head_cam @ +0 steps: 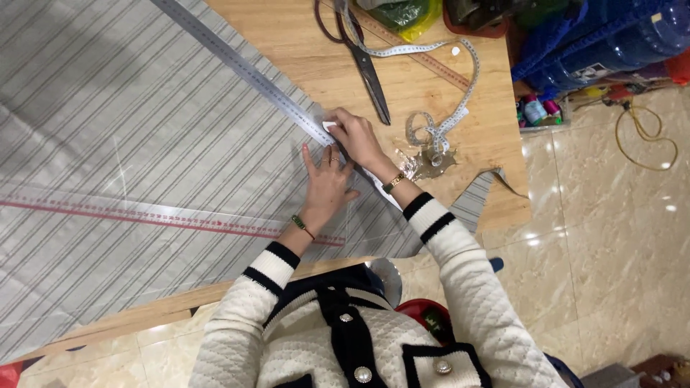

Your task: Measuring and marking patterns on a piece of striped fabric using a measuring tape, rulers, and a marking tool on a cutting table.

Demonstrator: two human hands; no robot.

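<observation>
Marking a line on striped fabric along a steel ruler at a wooden cutting table.

The left hand [327,188] lies flat, fingers spread, pressing the long metal ruler [248,72] onto the grey striped fabric [144,144], which covers most of the table [424,86]. The right hand [356,135], fingers curled, pinches a small white piece, probably tailor's chalk [330,127], though it is too small to be sure, against the ruler's edge near its lower end. The work appears to be at the marking stage; the next stroke would call for steady pressure on the ruler so it does not slip. A clear ruler with red markings [165,214] lies across the cloth; scissors [366,65] and a tape measure [438,118] rest just beyond.
</observation>
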